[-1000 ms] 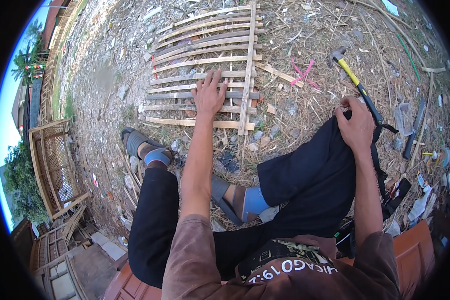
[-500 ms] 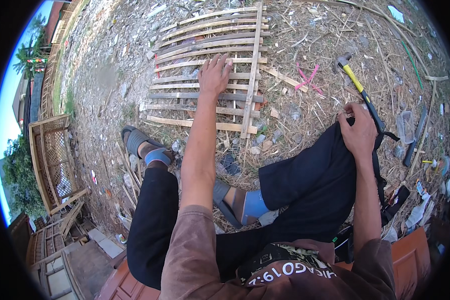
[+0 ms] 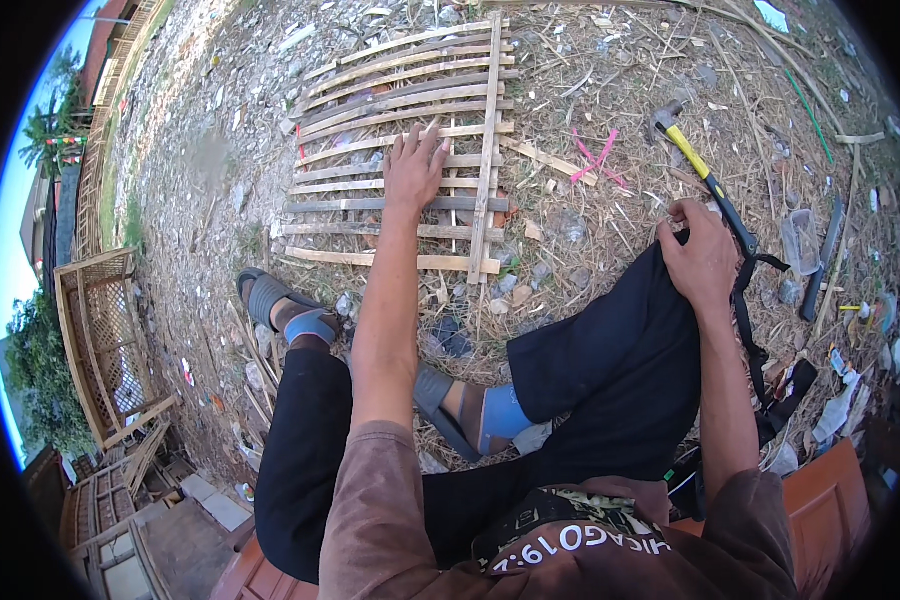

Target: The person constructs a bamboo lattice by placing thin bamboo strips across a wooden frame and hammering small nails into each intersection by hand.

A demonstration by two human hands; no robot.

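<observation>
My left hand (image 3: 415,175) lies palm down on a panel of thin bamboo slats (image 3: 460,261), its fingers stretched out and slightly apart. The slats run side by side on the ground in front of me, crossed near their right ends by one upright strip (image 3: 487,150). My right hand (image 3: 700,255) rests on my bent right knee, thumb and forefinger apart, nothing visible in it. Close beyond that hand lies a hammer (image 3: 708,178) with a yellow and black handle, its head pointing away from me.
Crossed pink strips (image 3: 596,160) and a loose bamboo piece (image 3: 548,160) lie right of the panel. A clear plastic container (image 3: 800,242) and a dark blade-like tool (image 3: 823,262) sit farther right. A lattice panel (image 3: 110,345) leans at left. Stones and litter cover the ground.
The whole view has shifted slightly, with the panel and hammer now a little farther left in it. My left hand stays on the slats, and my right hand remains on my knee.
</observation>
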